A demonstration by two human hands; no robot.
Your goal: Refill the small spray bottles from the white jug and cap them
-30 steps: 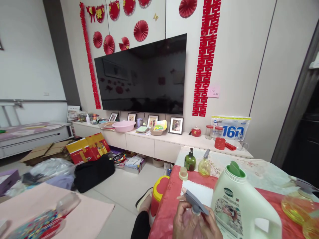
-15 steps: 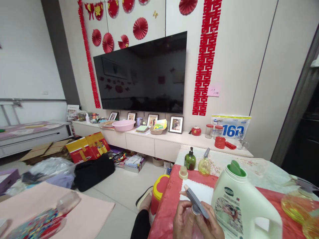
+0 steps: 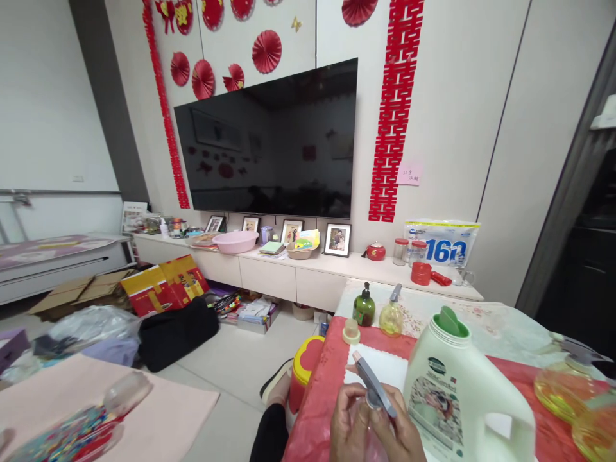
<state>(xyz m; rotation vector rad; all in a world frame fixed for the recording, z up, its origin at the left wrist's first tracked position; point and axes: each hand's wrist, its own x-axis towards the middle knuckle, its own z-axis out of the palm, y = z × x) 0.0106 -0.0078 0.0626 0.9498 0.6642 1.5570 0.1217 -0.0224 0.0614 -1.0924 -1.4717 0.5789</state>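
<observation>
Both my hands are together at the bottom of the view, around a pump bottle with a grey pump head (image 3: 374, 383) and a pinkish see-through body. My left hand (image 3: 347, 420) wraps the bottle's neck and body from the left. My right hand (image 3: 400, 427) closes on it from the right, just under the pump head. Most of the bottle's body is hidden by the fingers. Close on the right stands a large pale green jug (image 3: 474, 391), its mouth uncapped with a green spout inside. A white sheet (image 3: 380, 366) lies beyond my hands.
A translucent cap (image 3: 351, 332), a green pump bottle (image 3: 364, 307) and a yellow-liquid pump bottle (image 3: 391, 316) stand behind the sheet. More yellow-liquid bottles (image 3: 565, 385) are at the right. A red-and-yellow stool (image 3: 305, 366) is left of the red-covered table (image 3: 312, 423).
The view has shifted slightly. The pump head has turned a little in my hands, which keep their hold on the bottle. The jug and other bottles stay in place.
</observation>
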